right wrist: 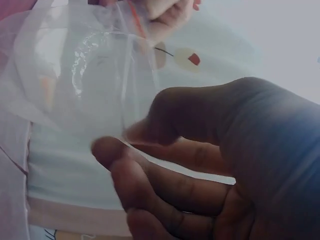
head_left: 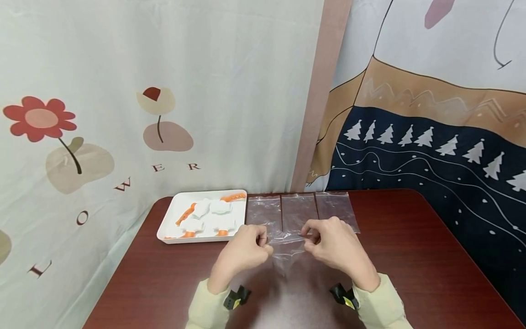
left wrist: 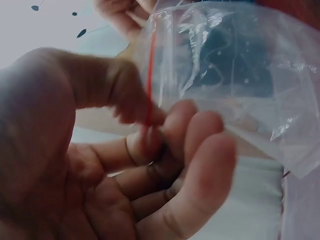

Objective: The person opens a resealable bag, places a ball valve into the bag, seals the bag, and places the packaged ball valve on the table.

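A clear zip-lock bag (head_left: 286, 250) hangs between my two hands above the near half of the table. My left hand (head_left: 245, 247) pinches one upper corner between thumb and index finger. At the opposite corner my right hand (head_left: 334, 242) pinches the bag the same way. A red line runs along the zip edge of the bag (left wrist: 225, 55) in the left wrist view, right by my thumb. In the right wrist view the bag (right wrist: 90, 75) spreads away from my fingertips. Whether its mouth is parted I cannot tell.
Behind my hands several flat clear bags (head_left: 265, 210) lie side by side at the table's back edge. Left of them stands a white tray (head_left: 168, 224) with several white-and-orange pieces (head_left: 201, 208). The dark red table (head_left: 427, 265) meets a printed curtain (head_left: 246, 91) at the back.
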`<state>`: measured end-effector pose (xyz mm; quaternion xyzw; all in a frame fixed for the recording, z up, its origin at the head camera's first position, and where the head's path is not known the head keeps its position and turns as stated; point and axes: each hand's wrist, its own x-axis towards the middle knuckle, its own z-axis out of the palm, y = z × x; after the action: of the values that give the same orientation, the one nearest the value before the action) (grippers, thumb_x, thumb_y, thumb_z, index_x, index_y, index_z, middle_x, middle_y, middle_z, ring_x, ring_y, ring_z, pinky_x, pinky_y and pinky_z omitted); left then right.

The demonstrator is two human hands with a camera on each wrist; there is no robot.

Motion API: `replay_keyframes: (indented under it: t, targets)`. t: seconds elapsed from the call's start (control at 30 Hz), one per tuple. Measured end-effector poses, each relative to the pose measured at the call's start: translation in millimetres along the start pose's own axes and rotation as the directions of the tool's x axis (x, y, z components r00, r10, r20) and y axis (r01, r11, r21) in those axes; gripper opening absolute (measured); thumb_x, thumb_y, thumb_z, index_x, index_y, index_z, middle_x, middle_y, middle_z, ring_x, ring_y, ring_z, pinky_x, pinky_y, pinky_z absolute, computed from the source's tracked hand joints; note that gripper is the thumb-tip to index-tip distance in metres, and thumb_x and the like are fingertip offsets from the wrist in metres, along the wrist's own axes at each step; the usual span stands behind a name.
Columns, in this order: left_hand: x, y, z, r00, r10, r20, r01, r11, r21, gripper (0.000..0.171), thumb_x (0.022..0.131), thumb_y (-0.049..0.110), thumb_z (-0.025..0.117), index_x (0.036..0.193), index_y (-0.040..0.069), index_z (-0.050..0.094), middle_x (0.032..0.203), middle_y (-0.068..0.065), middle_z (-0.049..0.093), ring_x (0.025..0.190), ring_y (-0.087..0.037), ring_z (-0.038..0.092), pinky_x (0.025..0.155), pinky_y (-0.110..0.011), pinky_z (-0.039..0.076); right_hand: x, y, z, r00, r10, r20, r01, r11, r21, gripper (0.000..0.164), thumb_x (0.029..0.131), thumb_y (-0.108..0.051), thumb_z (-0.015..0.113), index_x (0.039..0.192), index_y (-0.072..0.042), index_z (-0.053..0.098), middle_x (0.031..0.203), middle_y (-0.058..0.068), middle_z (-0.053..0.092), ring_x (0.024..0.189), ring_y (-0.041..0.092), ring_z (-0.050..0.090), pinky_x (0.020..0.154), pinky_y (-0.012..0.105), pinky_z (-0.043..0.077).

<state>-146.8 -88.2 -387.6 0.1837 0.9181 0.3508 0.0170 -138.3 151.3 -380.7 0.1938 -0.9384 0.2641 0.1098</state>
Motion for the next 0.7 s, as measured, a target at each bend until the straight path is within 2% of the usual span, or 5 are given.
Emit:
replay_keyframes:
  t: [0.1,0.23,0.3,0.47,0.7]
  targets:
    - [-0.9,-0.5,-3.7,1.0,0.0,0.024,0.001,1.0,-0.017,0.024,0.074,0.006,0.061,0.062,0.016,0.044,0.056,0.01,0.039,0.053,-0.004,0.039,0.057,-0.02,0.036,-0.8,-0.2,-1.3,0.999,-0.026,0.036,0.026,1.0,0.003,0.027,0.079,-0.005,0.072,0.094,-0.027,0.079,0.063,-0.019,0.06,0.054,-0.004,0.046,0.05,0.021,0.037]
    - [-0.3,-0.9,-3.9,1.0,0.014,0.015,-0.013,0.999,-0.029,0.023,0.076,0.006,0.062,0.063,0.016,0.046,0.056,0.01,0.04,0.053,-0.003,0.039,0.056,-0.02,0.034,-0.2,0.7,1.1,0.995,-0.07,0.064,0.068,0.997,0.039,0.033,0.083,0.0,0.066,0.101,-0.024,0.08,0.061,-0.018,0.054,0.054,-0.003,0.039,0.049,0.019,0.031]
    - [0.3,-0.8,-2.1,1.0,0.027,-0.007,-0.027,0.999,-0.027,0.023,0.076,0.006,0.061,0.063,0.016,0.046,0.056,0.01,0.04,0.053,-0.003,0.039,0.055,-0.019,0.033,0.2,1.5,2.6,0.996,-0.061,0.06,0.056,0.995,0.081,0.033,0.083,0.001,0.065,0.1,-0.022,0.081,0.059,-0.018,0.052,0.052,-0.003,0.037,0.048,0.019,0.031]
    - [1.9,0.7,3.7,0.996,0.057,-0.065,-0.059,0.998,-0.034,0.021,0.076,0.004,0.061,0.064,0.016,0.048,0.058,0.01,0.042,0.053,-0.002,0.04,0.054,-0.019,0.033,2.3,2.3,5.6,1.0,-0.011,0.005,0.011,0.988,0.152,0.02,0.082,-0.003,0.072,0.089,-0.02,0.08,0.061,-0.017,0.057,0.053,-0.003,0.046,0.053,0.02,0.041]
    - [4.7,1.8,9.4,0.994,0.054,-0.095,-0.055,0.998,-0.016,0.021,0.074,0.003,0.062,0.064,0.016,0.049,0.058,0.01,0.044,0.054,-0.003,0.041,0.053,-0.02,0.034,4.7,3.7,7.2,0.999,-0.005,-0.049,0.012,0.991,0.137,0.018,0.077,-0.003,0.075,0.085,-0.019,0.077,0.063,-0.015,0.057,0.056,-0.002,0.049,0.058,0.02,0.043]
